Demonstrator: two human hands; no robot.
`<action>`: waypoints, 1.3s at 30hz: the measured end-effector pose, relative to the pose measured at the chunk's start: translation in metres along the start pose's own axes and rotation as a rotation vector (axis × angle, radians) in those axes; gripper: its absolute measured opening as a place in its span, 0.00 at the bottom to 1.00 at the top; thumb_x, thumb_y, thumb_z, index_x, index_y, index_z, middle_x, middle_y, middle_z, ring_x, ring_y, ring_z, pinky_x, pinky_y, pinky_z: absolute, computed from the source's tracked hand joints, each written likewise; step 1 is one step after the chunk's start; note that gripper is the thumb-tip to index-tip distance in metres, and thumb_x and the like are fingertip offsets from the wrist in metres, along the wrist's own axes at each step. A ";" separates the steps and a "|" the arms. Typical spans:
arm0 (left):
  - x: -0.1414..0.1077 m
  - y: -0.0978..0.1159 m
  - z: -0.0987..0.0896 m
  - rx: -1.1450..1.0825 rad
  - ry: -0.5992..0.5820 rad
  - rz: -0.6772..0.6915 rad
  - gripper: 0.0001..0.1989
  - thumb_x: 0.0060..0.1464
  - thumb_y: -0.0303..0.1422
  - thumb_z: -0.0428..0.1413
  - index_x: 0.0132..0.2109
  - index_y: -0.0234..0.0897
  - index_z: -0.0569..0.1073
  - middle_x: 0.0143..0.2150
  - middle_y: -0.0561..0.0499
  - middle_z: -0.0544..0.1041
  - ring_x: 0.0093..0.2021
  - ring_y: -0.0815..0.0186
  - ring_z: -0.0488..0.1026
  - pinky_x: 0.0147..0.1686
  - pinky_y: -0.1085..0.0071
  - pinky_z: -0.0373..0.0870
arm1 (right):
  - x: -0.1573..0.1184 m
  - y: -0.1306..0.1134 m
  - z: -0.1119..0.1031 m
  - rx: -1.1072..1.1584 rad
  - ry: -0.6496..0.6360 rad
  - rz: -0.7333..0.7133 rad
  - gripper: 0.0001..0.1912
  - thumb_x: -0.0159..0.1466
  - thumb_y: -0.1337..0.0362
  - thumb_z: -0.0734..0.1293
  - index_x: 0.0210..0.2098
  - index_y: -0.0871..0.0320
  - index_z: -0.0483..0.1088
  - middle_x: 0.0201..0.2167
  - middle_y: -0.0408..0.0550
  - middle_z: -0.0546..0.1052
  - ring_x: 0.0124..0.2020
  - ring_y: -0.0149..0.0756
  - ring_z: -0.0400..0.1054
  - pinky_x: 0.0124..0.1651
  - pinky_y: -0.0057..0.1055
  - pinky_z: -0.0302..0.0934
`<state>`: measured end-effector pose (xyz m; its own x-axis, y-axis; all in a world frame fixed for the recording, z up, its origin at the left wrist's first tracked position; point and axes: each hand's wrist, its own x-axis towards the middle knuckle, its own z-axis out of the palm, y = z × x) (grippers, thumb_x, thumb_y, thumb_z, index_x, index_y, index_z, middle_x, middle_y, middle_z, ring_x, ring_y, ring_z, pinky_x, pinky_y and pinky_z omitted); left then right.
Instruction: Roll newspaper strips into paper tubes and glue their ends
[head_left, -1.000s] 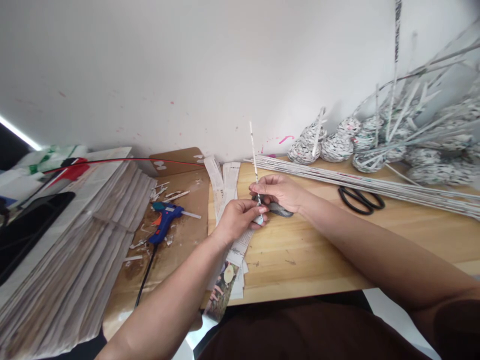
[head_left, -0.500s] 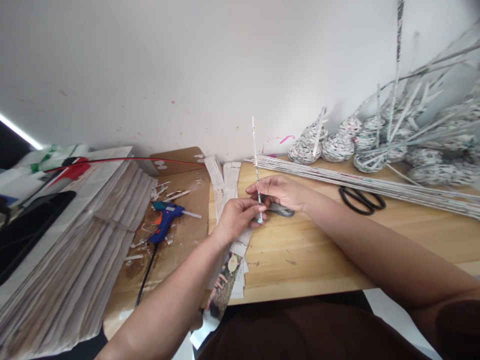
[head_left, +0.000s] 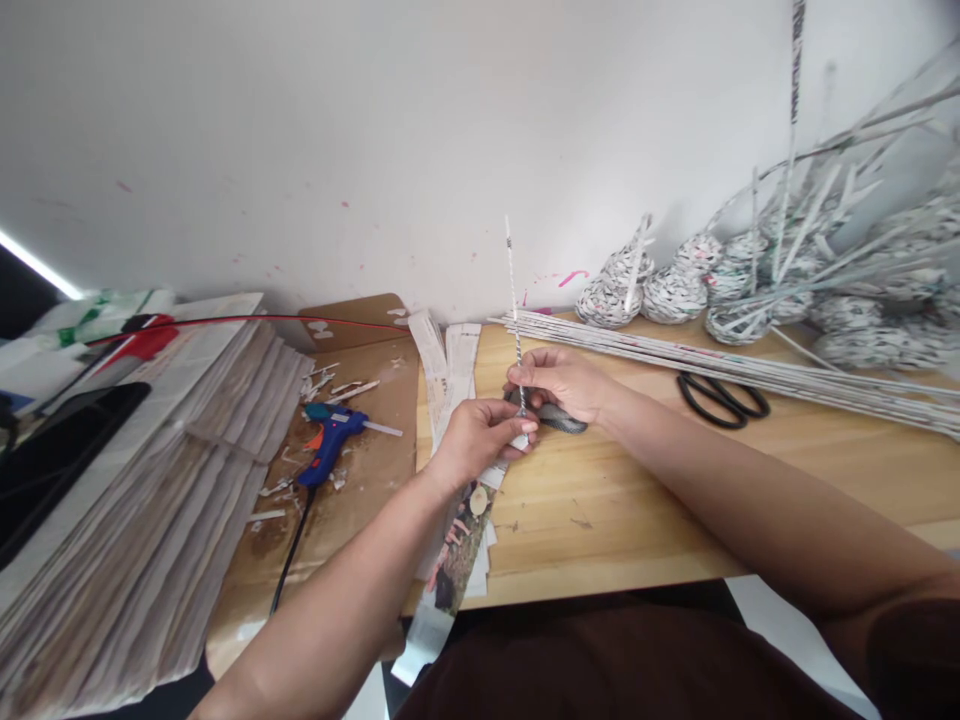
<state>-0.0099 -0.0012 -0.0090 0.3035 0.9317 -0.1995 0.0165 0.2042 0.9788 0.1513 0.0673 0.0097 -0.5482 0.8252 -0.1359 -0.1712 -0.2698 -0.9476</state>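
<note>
A thin rolled newspaper tube point(head_left: 514, 290) stands nearly upright between my hands. My right hand point(head_left: 566, 385) has its fingers closed around the tube's lower part. Just below, my left hand point(head_left: 474, 438) pinches the bottom end, where the paper strip point(head_left: 459, 555) feeds into the roll. That strip, printed with a colour photo, trails down past my left wrist and over the table's front edge. Beneath my right hand lies a dark grey, ribbed-looking object point(head_left: 564, 420); its kind is unclear, as the hand partly covers it.
Loose newspaper strips point(head_left: 463, 350) lie left of my hands. Further left are a blue glue gun point(head_left: 334, 440) on cardboard and a tall newspaper stack point(head_left: 187, 500). On the right lie long paper tubes point(head_left: 697, 362), black scissor-like handles point(head_left: 724, 400) and woven paper pieces point(head_left: 675, 290).
The tube's tip has risen a little. The photo strip has shifted up and to the right toward my hands, both of which stay nearly in place.
</note>
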 end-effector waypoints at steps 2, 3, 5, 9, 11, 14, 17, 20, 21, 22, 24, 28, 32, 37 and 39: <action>0.000 0.001 0.000 0.000 0.004 -0.001 0.16 0.46 0.42 0.64 0.35 0.31 0.78 0.28 0.50 0.77 0.28 0.70 0.73 0.31 0.73 0.74 | -0.001 -0.001 0.000 0.001 -0.024 -0.002 0.16 0.48 0.57 0.77 0.24 0.61 0.70 0.25 0.46 0.77 0.18 0.25 0.65 0.17 0.21 0.59; 0.000 0.002 0.000 0.001 0.010 0.002 0.16 0.46 0.42 0.64 0.34 0.31 0.78 0.28 0.50 0.77 0.28 0.70 0.73 0.32 0.73 0.74 | -0.001 -0.001 0.000 -0.018 -0.071 0.003 0.15 0.50 0.57 0.77 0.26 0.61 0.72 0.26 0.48 0.78 0.20 0.27 0.67 0.20 0.22 0.61; -0.001 0.003 0.000 0.002 0.021 0.007 0.16 0.45 0.42 0.64 0.33 0.31 0.78 0.28 0.50 0.77 0.28 0.70 0.74 0.32 0.72 0.75 | -0.001 -0.002 0.000 -0.057 -0.147 0.012 0.14 0.52 0.57 0.76 0.30 0.62 0.75 0.29 0.49 0.78 0.24 0.28 0.70 0.23 0.22 0.64; -0.001 0.001 0.000 -0.007 0.035 -0.027 0.17 0.43 0.42 0.65 0.35 0.32 0.78 0.28 0.50 0.78 0.28 0.69 0.74 0.32 0.71 0.75 | 0.000 -0.001 -0.001 -0.006 -0.014 -0.004 0.15 0.49 0.59 0.77 0.23 0.61 0.70 0.25 0.46 0.77 0.16 0.24 0.63 0.16 0.22 0.57; -0.001 0.000 0.000 -0.002 0.037 -0.034 0.17 0.43 0.42 0.65 0.35 0.32 0.78 0.27 0.50 0.78 0.27 0.69 0.75 0.31 0.71 0.75 | 0.000 -0.001 -0.002 0.006 -0.010 0.001 0.15 0.49 0.58 0.77 0.24 0.61 0.70 0.25 0.47 0.77 0.17 0.25 0.64 0.16 0.22 0.58; -0.001 0.000 0.000 0.008 0.044 -0.011 0.16 0.44 0.42 0.64 0.34 0.32 0.78 0.27 0.50 0.77 0.27 0.69 0.74 0.31 0.71 0.75 | 0.000 -0.001 -0.002 -0.046 -0.117 0.016 0.14 0.50 0.59 0.76 0.30 0.62 0.75 0.28 0.49 0.78 0.22 0.27 0.68 0.22 0.22 0.63; -0.002 0.003 0.001 0.012 0.040 -0.009 0.16 0.44 0.43 0.65 0.32 0.32 0.78 0.26 0.50 0.77 0.27 0.69 0.74 0.31 0.72 0.74 | 0.000 0.000 0.001 -0.048 -0.045 0.002 0.12 0.49 0.61 0.77 0.26 0.62 0.74 0.21 0.44 0.75 0.17 0.24 0.63 0.18 0.21 0.58; -0.002 0.005 0.002 0.015 0.041 -0.031 0.17 0.41 0.43 0.66 0.30 0.32 0.77 0.26 0.51 0.77 0.25 0.69 0.73 0.29 0.73 0.73 | -0.001 -0.001 0.003 -0.029 0.010 -0.006 0.13 0.49 0.60 0.77 0.24 0.61 0.72 0.21 0.44 0.75 0.16 0.23 0.62 0.16 0.20 0.55; -0.002 0.005 0.002 0.015 0.043 -0.036 0.17 0.41 0.43 0.66 0.29 0.32 0.77 0.25 0.51 0.76 0.25 0.69 0.73 0.28 0.73 0.72 | -0.002 -0.002 0.003 -0.025 -0.008 -0.005 0.12 0.50 0.59 0.76 0.26 0.61 0.74 0.23 0.45 0.76 0.18 0.24 0.64 0.17 0.20 0.57; -0.002 0.004 0.002 0.018 0.038 -0.038 0.17 0.40 0.44 0.66 0.29 0.32 0.77 0.25 0.51 0.76 0.25 0.69 0.73 0.28 0.73 0.72 | -0.002 -0.003 0.003 -0.020 -0.033 -0.006 0.13 0.51 0.59 0.76 0.28 0.61 0.75 0.26 0.47 0.77 0.21 0.26 0.67 0.19 0.20 0.58; -0.001 0.001 0.001 0.027 0.017 -0.030 0.17 0.41 0.44 0.66 0.30 0.32 0.77 0.25 0.51 0.76 0.25 0.70 0.72 0.27 0.74 0.70 | -0.003 -0.005 0.002 -0.011 -0.081 -0.007 0.14 0.52 0.58 0.75 0.33 0.61 0.77 0.30 0.50 0.78 0.25 0.27 0.69 0.22 0.21 0.61; -0.001 -0.002 0.000 0.025 -0.018 -0.010 0.16 0.43 0.43 0.65 0.31 0.33 0.78 0.26 0.51 0.76 0.24 0.71 0.71 0.26 0.75 0.69 | -0.001 -0.005 0.000 -0.011 -0.020 -0.020 0.12 0.49 0.60 0.77 0.26 0.61 0.74 0.28 0.48 0.78 0.18 0.23 0.63 0.18 0.21 0.57; -0.001 0.000 -0.001 0.014 -0.007 -0.018 0.15 0.44 0.43 0.65 0.31 0.33 0.78 0.26 0.52 0.76 0.24 0.71 0.71 0.27 0.76 0.70 | -0.001 -0.003 0.000 -0.034 -0.024 -0.012 0.14 0.50 0.57 0.76 0.27 0.61 0.74 0.26 0.49 0.78 0.21 0.27 0.67 0.18 0.21 0.58; -0.001 0.001 0.000 0.008 -0.003 -0.031 0.17 0.43 0.43 0.65 0.32 0.32 0.78 0.27 0.50 0.77 0.26 0.70 0.72 0.28 0.75 0.71 | -0.002 -0.003 0.004 -0.099 -0.012 -0.001 0.15 0.49 0.56 0.77 0.24 0.62 0.74 0.25 0.48 0.77 0.16 0.24 0.64 0.17 0.21 0.56; -0.002 0.001 0.001 -0.002 -0.007 -0.038 0.18 0.42 0.43 0.65 0.34 0.32 0.77 0.27 0.51 0.77 0.26 0.70 0.73 0.29 0.74 0.72 | -0.002 -0.003 0.005 -0.102 0.055 -0.020 0.15 0.49 0.56 0.76 0.23 0.62 0.73 0.23 0.47 0.77 0.15 0.23 0.63 0.15 0.20 0.54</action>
<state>-0.0093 -0.0028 -0.0081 0.3091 0.9213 -0.2358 0.0262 0.2396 0.9705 0.1486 0.0637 0.0143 -0.4992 0.8567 -0.1302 -0.0956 -0.2038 -0.9743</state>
